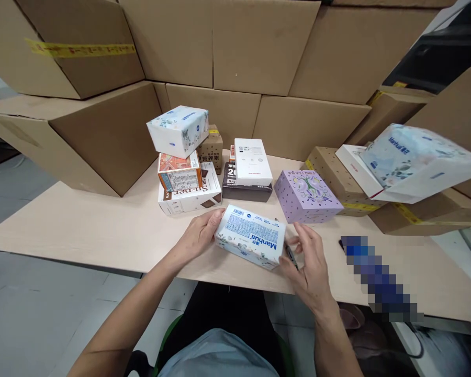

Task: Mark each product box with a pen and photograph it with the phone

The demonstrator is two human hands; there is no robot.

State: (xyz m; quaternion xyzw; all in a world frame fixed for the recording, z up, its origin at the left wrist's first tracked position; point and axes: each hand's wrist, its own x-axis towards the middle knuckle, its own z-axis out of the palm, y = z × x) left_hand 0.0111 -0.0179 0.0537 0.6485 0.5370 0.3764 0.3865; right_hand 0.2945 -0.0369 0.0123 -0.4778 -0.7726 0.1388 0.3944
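A white and blue Manhua tissue pack [251, 235] lies near the front edge of the light wooden table [82, 225], printed side up. My left hand [198, 235] rests against its left end, fingers curled round the corner. At the pack's right end is my right hand [308, 259], fingers bent, holding a small dark pen-like thing [291, 256] against the pack.
Behind the pack stand stacked small boxes [182, 180] topped by another tissue pack [178, 130], a white box on a dark one [252, 162], and a purple dotted box [308, 195]. A third tissue pack [416, 162] lies on cartons at right. Large cardboard cartons [235, 52] wall the back.
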